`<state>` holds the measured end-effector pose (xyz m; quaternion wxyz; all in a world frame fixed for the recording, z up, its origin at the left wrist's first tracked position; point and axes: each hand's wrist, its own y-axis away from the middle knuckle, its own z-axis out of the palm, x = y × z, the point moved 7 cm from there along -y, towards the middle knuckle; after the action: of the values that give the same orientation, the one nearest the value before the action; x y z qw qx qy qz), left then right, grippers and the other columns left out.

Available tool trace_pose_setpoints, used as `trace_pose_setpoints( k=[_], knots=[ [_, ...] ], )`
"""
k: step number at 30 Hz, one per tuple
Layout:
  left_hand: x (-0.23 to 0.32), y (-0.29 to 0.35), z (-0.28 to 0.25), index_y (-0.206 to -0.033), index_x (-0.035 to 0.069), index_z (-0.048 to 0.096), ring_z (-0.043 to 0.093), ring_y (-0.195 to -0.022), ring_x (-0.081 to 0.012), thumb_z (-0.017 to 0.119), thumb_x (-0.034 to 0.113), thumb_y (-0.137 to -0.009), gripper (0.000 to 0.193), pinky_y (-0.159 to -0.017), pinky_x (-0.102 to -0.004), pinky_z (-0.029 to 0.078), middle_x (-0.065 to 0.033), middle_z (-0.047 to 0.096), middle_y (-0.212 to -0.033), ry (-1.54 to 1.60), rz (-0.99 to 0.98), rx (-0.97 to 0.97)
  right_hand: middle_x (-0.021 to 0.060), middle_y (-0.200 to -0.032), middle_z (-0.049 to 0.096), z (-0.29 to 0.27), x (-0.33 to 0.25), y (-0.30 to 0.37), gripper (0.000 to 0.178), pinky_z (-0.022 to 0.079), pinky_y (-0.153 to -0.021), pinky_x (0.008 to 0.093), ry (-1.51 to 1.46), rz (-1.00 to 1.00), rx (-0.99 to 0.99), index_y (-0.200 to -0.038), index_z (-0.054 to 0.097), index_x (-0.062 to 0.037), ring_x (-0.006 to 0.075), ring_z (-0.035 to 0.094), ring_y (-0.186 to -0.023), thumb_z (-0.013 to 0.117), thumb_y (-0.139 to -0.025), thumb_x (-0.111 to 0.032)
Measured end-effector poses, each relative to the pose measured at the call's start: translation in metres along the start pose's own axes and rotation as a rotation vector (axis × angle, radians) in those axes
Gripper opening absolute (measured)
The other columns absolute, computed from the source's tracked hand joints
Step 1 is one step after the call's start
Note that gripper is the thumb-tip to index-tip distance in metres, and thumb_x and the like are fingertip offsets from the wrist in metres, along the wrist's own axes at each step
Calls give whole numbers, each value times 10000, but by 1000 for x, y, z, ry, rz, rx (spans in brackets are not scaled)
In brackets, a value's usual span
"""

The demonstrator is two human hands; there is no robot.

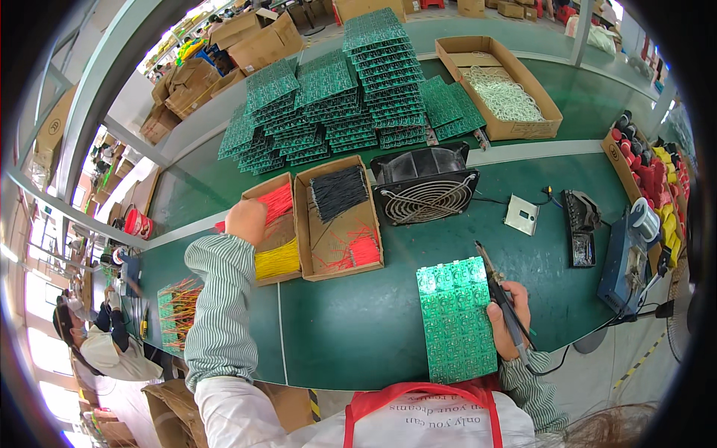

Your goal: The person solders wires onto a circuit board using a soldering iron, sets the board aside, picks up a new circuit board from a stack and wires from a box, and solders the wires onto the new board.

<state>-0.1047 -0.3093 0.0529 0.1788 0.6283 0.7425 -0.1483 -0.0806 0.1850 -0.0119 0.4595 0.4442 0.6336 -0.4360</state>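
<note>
My left hand [247, 222] is curled at the left edge of a cardboard box of red wires [276, 201] and yellow wires [277, 259]. Red wire ends poke out on its left side, so it appears closed on red wires; its fingertips are hidden. In my right hand [511, 317] is a soldering iron [505, 305], its tip pointing away from me past the far right corner of a green circuit board panel [457, 317]. That panel lies at the table's near edge, and my right thumb is by its right side.
Beside the wires stands a box of black and red wires [340, 257], then a black fan [426, 187]. Stacked green panels [314, 104] and a box of white rings [508, 93] are behind. Solder wire [644, 219] sits right; a wired panel [179, 313] lies left. Another person [112, 347] sits far left.
</note>
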Motion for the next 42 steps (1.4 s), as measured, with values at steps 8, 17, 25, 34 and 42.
trace_pose_setpoints(
  k=[8, 17, 25, 34, 42],
  knots=[
    [38, 18, 59, -765, 107, 716, 676, -728, -258, 564, 200, -821, 187, -542, -389, 511, -80, 686, -757, -252, 41, -180, 86, -975, 493, 5, -2, -11, 396, 439, -700, 273, -27, -29, -32, -1145, 453, 2, 134, 497, -770, 656, -858, -181],
    [52, 35, -38, -833, 67, 689, 665, -723, -291, 572, 151, -827, 144, -594, -396, 513, -131, 674, -782, 177, 125, 84, 118, -953, 541, -23, -29, -12, 394, 468, -710, 287, 98, -88, 13, -1091, 503, 7, 169, 551, -777, 658, -868, -279],
    [179, 86, -123, -903, 7, 657, 624, -639, -230, 644, 108, -844, 117, -595, -306, 488, -128, 639, -752, 1323, 153, 92, 77, -859, 648, -56, -76, -17, 235, 493, -662, 232, -25, -60, -9, -978, 574, 20, 100, 613, -744, 705, -795, -48],
    [221, 71, -114, -836, -7, 632, 582, -634, -230, 677, 119, -794, 140, -594, -323, 465, -119, 596, -737, 1303, 262, -5, 57, -721, 656, -42, -102, -28, 197, 481, -576, 228, 14, -30, -165, -886, 609, 2, 86, 616, -627, 721, -742, -70],
    [225, 65, -103, -808, -5, 628, 551, -601, -200, 693, 134, -783, 155, -566, -313, 442, -107, 582, -708, 1338, 217, -84, 63, -680, 649, -14, -96, -45, 195, 472, -537, 237, 32, -19, -267, -843, 610, -7, 98, 612, -579, 717, -728, -123]
  ],
)
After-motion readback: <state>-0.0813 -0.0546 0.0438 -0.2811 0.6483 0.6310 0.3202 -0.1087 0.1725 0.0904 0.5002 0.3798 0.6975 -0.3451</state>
